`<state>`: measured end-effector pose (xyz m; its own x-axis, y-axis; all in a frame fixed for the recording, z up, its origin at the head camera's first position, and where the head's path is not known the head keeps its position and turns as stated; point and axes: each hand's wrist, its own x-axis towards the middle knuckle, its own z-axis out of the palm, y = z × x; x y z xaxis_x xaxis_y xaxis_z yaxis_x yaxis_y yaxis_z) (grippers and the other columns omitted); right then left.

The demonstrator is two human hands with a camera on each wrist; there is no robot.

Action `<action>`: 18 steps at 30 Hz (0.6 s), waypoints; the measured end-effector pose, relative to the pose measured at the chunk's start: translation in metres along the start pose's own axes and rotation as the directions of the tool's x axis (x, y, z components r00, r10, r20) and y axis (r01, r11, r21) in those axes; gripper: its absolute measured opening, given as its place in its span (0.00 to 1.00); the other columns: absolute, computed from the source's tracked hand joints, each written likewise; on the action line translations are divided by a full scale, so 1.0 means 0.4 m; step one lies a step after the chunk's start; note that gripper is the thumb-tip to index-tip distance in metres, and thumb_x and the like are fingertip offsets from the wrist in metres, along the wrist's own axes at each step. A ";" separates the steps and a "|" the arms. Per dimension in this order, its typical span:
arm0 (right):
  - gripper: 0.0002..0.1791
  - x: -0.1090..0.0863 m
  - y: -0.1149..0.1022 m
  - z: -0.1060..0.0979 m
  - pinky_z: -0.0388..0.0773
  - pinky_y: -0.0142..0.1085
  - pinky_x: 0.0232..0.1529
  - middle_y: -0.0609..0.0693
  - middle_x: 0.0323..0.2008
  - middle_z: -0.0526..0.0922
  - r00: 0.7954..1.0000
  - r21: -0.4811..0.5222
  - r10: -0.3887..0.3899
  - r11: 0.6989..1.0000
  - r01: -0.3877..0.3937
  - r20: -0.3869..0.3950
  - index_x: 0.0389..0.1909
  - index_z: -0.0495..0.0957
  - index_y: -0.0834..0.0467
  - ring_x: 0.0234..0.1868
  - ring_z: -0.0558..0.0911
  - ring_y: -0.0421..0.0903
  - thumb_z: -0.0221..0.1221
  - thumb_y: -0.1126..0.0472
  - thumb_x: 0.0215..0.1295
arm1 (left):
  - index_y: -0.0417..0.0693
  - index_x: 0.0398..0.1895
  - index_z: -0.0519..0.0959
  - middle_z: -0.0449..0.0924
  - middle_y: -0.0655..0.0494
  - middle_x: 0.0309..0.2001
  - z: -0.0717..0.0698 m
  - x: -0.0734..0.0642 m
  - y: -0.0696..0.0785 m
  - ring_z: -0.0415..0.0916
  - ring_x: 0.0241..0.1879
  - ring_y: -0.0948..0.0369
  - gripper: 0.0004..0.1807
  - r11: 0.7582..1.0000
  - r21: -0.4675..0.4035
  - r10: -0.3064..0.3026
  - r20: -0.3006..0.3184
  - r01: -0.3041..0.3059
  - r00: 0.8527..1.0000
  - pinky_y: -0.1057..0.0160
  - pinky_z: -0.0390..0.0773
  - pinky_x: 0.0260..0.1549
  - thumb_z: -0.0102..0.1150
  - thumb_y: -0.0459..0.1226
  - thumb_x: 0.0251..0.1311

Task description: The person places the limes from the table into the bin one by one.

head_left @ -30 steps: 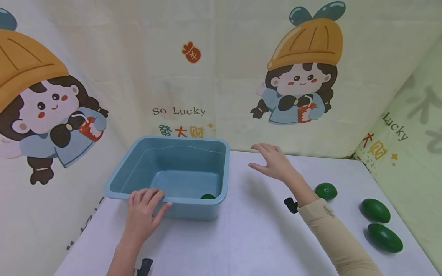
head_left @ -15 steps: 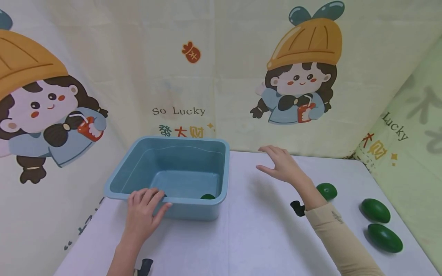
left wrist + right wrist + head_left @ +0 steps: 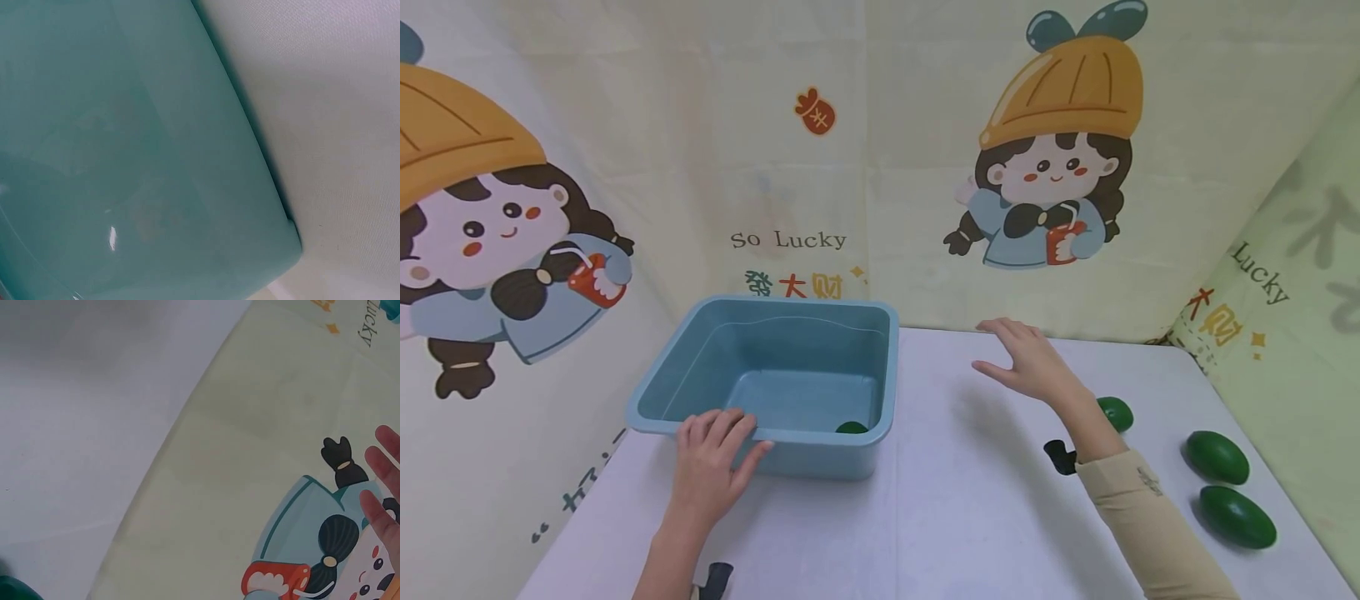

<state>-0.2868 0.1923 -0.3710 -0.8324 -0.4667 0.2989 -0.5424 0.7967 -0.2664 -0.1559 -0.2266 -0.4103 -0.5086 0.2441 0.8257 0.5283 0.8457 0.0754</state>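
Blue tub, at ctr-left of a white surface, is gripped at its near rim by the L hand, w/ fingers bent over the edge and thumb parted, its tip at the rim's outer side. R hand is held above the surface, R of the tub and well apart from it, fingers loosely extended and thumb spread wide. A soft shadow is cast beneath. Inside the tub, a green fruit is seen by the near R corner, mostly hidden by the rim. Three more are set out at R: a second fruit, partly covered by the R wrist, plus a third fruit and a fourth fruit, laid just beside each other nr the surface's R edge; whether they are touching can't be told. A beige sleeve is worn on the R arm. Behind, a pale cloth is hung, printed w/ cartoon figures in orange hats and "So Lucky" lettering. In the R wrist view, parted fingertips are caught at the R edge, and part of a green fruit is shown at lower L.
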 end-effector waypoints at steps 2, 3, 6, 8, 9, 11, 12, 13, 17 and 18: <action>0.33 -0.004 0.006 -0.001 0.56 0.55 0.59 0.56 0.56 0.71 1.000 -0.001 0.003 1.000 -0.003 -0.004 0.57 0.67 0.59 0.59 0.67 0.55 0.62 0.45 0.55 | 0.40 0.35 0.77 0.74 0.45 0.35 0.000 0.000 0.000 0.65 0.37 0.46 0.29 1.000 0.002 -0.001 0.002 0.001 1.000 0.45 0.58 0.39 0.40 0.57 0.64; 0.33 -0.006 0.008 -0.001 0.56 0.55 0.59 0.56 0.55 0.72 1.000 -0.005 0.008 1.000 -0.008 -0.006 0.57 0.67 0.58 0.59 0.67 0.55 0.62 0.45 0.55 | 0.40 0.34 0.77 0.74 0.45 0.35 -0.001 -0.001 0.001 0.65 0.37 0.46 0.29 1.000 0.003 -0.002 0.004 0.002 1.000 0.46 0.58 0.39 0.40 0.57 0.64; 0.33 -0.012 0.015 -0.003 0.57 0.56 0.59 0.56 0.55 0.72 1.000 -0.009 0.025 1.000 -0.026 -0.009 0.57 0.67 0.58 0.59 0.67 0.55 0.62 0.45 0.55 | 0.40 0.35 0.76 0.73 0.46 0.35 -0.002 -0.002 0.000 0.65 0.37 0.47 0.29 1.000 0.012 -0.005 0.022 0.005 1.000 0.46 0.58 0.39 0.39 0.58 0.65; 0.33 -0.016 0.018 -0.004 0.57 0.56 0.59 0.57 0.55 0.71 0.999 -0.005 0.040 0.999 -0.040 -0.007 0.57 0.67 0.58 0.59 0.67 0.55 0.63 0.46 0.54 | 0.41 0.35 0.76 0.73 0.46 0.35 -0.003 -0.004 -0.001 0.65 0.37 0.47 0.29 1.000 0.016 -0.010 0.039 0.010 0.999 0.46 0.58 0.39 0.39 0.58 0.64; 0.33 -0.018 0.020 -0.005 0.57 0.56 0.59 0.57 0.56 0.71 0.999 -0.001 0.048 0.999 -0.048 -0.004 0.57 0.67 0.58 0.59 0.66 0.55 0.63 0.46 0.54 | 0.41 0.36 0.76 0.73 0.46 0.35 -0.003 -0.004 -0.001 0.65 0.37 0.47 0.29 1.000 0.020 -0.013 0.048 0.012 0.999 0.46 0.58 0.39 0.39 0.58 0.64; 0.33 -0.023 0.024 -0.008 0.56 0.57 0.59 0.57 0.56 0.71 0.998 0.007 0.056 0.998 -0.056 0.002 0.58 0.67 0.58 0.59 0.66 0.56 0.63 0.47 0.54 | 0.41 0.36 0.76 0.73 0.46 0.36 -0.004 -0.006 -0.003 0.65 0.37 0.47 0.29 1.000 0.024 -0.016 0.059 0.015 0.998 0.46 0.58 0.40 0.39 0.58 0.64; 0.33 -0.026 0.025 -0.009 0.56 0.57 0.59 0.58 0.56 0.70 0.998 0.011 0.060 0.998 -0.060 0.005 0.58 0.66 0.58 0.60 0.66 0.56 0.63 0.47 0.54 | 0.41 0.36 0.76 0.73 0.46 0.36 -0.004 -0.006 -0.003 0.65 0.37 0.47 0.29 1.000 0.025 -0.017 0.064 0.016 0.998 0.46 0.58 0.40 0.39 0.58 0.64; 0.33 -0.029 0.028 -0.010 0.55 0.57 0.59 0.57 0.56 0.70 0.998 0.015 0.064 0.998 -0.064 0.005 0.58 0.66 0.58 0.60 0.65 0.56 0.63 0.47 0.54 | 0.41 0.36 0.76 0.73 0.46 0.36 -0.003 -0.007 -0.004 0.65 0.37 0.47 0.29 1.000 0.026 -0.018 0.065 0.016 0.998 0.46 0.58 0.40 0.39 0.58 0.64; 0.33 -0.042 0.037 -0.016 0.56 0.57 0.59 0.58 0.56 0.70 0.998 0.024 0.067 0.997 -0.067 -0.004 0.58 0.66 0.59 0.59 0.66 0.57 0.63 0.46 0.55 | 0.41 0.36 0.76 0.73 0.46 0.35 -0.003 -0.007 -0.004 0.65 0.37 0.47 0.29 1.000 0.028 -0.015 0.061 0.013 0.998 0.47 0.59 0.40 0.39 0.58 0.64; 0.33 -0.045 0.039 -0.017 0.56 0.58 0.59 0.58 0.56 0.70 0.998 0.025 0.070 0.997 -0.070 -0.006 0.58 0.66 0.59 0.59 0.65 0.57 0.63 0.46 0.55 | 0.41 0.36 0.76 0.73 0.46 0.35 -0.004 -0.007 -0.004 0.65 0.37 0.47 0.29 1.000 0.028 -0.014 0.060 0.012 0.998 0.47 0.59 0.40 0.39 0.58 0.64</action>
<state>-0.2795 0.2159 -0.3742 -0.8676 -0.4072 0.2854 -0.4855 0.8175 -0.3097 -0.1544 -0.2293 -0.4119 -0.5556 0.2601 0.7897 0.5026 0.8617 0.0698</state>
